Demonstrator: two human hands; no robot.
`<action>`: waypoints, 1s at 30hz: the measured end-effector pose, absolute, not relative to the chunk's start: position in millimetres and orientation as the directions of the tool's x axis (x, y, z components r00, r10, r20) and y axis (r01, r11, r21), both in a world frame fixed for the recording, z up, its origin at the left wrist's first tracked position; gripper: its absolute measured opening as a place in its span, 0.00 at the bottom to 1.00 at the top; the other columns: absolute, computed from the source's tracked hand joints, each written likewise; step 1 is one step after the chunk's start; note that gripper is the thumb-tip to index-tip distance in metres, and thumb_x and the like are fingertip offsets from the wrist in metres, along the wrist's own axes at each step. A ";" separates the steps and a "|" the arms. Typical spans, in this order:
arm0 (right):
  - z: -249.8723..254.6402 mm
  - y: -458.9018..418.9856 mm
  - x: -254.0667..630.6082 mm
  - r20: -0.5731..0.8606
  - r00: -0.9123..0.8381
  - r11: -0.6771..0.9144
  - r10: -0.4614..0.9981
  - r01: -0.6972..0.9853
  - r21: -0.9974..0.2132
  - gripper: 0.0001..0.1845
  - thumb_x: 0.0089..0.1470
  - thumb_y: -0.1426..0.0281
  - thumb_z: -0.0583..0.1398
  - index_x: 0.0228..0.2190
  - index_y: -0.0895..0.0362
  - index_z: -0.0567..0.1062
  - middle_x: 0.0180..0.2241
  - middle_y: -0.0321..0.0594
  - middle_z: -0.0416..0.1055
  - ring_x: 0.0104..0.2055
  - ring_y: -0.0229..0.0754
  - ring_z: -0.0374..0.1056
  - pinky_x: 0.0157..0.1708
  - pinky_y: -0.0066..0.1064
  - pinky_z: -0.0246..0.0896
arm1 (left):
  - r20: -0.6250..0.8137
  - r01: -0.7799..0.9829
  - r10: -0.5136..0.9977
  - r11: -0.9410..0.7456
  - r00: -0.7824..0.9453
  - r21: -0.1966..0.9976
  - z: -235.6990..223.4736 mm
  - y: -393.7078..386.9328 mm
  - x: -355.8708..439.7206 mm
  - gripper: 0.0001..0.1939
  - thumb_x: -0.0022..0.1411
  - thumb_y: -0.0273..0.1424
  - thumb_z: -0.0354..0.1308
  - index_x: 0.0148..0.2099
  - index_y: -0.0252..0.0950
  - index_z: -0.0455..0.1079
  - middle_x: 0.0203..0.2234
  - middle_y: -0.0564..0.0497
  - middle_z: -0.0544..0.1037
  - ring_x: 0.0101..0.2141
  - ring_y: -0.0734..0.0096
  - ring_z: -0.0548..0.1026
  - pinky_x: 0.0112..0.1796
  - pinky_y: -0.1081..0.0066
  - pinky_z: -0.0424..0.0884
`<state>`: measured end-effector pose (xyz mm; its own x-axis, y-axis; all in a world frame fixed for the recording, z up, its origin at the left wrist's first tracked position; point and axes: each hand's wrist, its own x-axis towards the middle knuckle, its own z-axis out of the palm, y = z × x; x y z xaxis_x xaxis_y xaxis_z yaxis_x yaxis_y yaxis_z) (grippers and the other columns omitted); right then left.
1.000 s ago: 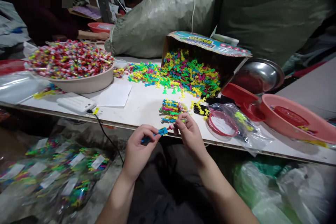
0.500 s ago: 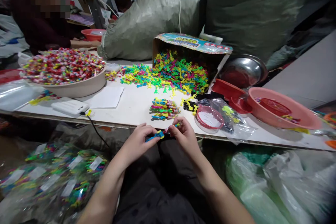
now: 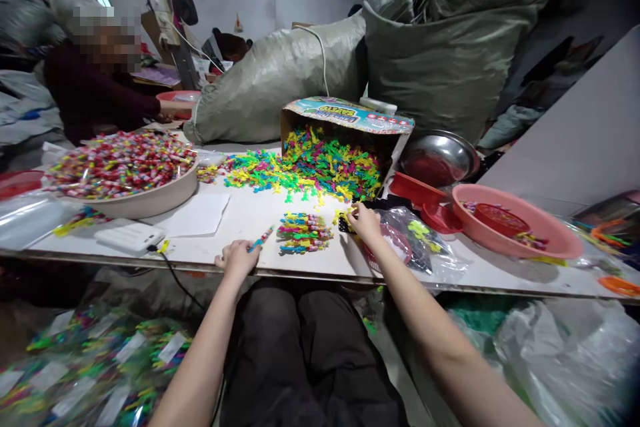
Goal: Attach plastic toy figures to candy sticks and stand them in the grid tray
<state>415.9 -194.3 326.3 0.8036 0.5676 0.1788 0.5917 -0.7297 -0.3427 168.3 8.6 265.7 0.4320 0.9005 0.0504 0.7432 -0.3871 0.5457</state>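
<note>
My left hand (image 3: 239, 257) rests at the table's front edge, its fingers closed round a small blue plastic figure with a striped, candy-like stick (image 3: 264, 237) pointing up and right. To its right lies a neat bundle of similar finished pieces (image 3: 305, 233), in several colours. My right hand (image 3: 365, 223) is stretched over the table with its fingertips pinched at some yellow plastic figures (image 3: 343, 215); whether one is gripped I cannot make out. Behind, an open cardboard box (image 3: 350, 115) lies on its side, with a heap of coloured plastic figures (image 3: 330, 163) spilling out.
A cream basin (image 3: 145, 202) of wrapped pieces, white paper (image 3: 203, 217) and a white power bank (image 3: 129, 235) are on the left. To the right are a pink basin (image 3: 525, 240), a steel bowl (image 3: 440, 157) and a plastic bag (image 3: 440, 250). A co-worker (image 3: 100, 97) sits far left.
My hands have moved apart from over my lap: the left went to the table edge with the blue piece, the right reached forward to the yellow figures. The view has tilted upward.
</note>
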 end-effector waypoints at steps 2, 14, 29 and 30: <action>322.4 -180.6 431.5 0.135 0.812 -0.761 0.567 0.580 -0.292 0.22 0.49 0.66 0.58 0.46 0.61 0.65 0.36 0.48 0.72 0.45 0.51 0.62 0.42 0.38 0.47 | 0.089 0.725 0.881 -0.436 0.465 0.533 263.9 6.6 176.5 0.11 0.48 0.42 0.55 0.28 0.41 0.72 0.40 0.45 0.72 0.44 0.46 0.63 0.46 0.40 0.47; 306.8 -187.6 409.5 0.330 0.767 -0.714 0.550 0.637 -0.291 0.18 0.53 0.71 0.48 0.46 0.59 0.66 0.43 0.47 0.68 0.46 0.47 0.59 0.43 0.36 0.47 | 0.111 0.649 0.791 -0.564 0.601 0.510 257.1 40.4 177.6 0.11 0.51 0.38 0.56 0.38 0.48 0.73 0.42 0.50 0.72 0.48 0.54 0.62 0.50 0.50 0.45; 211.7 -237.0 365.4 0.750 0.364 -0.504 0.552 0.862 -0.047 0.12 0.49 0.63 0.56 0.38 0.46 0.72 0.39 0.39 0.72 0.41 0.53 0.65 0.37 0.42 0.54 | 0.354 0.762 0.814 -0.567 0.460 0.313 297.6 220.0 282.5 0.19 0.54 0.29 0.51 0.49 0.32 0.65 0.49 0.36 0.64 0.51 0.49 0.57 0.48 0.55 0.52; 208.8 -237.6 368.3 0.763 0.318 -0.489 0.563 0.872 -0.002 0.12 0.48 0.63 0.56 0.38 0.46 0.72 0.38 0.38 0.72 0.39 0.51 0.66 0.36 0.40 0.55 | 0.346 0.764 0.807 -0.577 0.478 0.290 298.9 225.9 285.7 0.17 0.54 0.28 0.51 0.47 0.31 0.66 0.48 0.36 0.65 0.51 0.49 0.57 0.48 0.55 0.52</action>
<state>368.3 -237.6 208.8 0.3181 0.5629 0.7628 0.8720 -0.4895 -0.0024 285.7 225.9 298.9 0.4780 0.8072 0.3463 0.7636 -0.5767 0.2904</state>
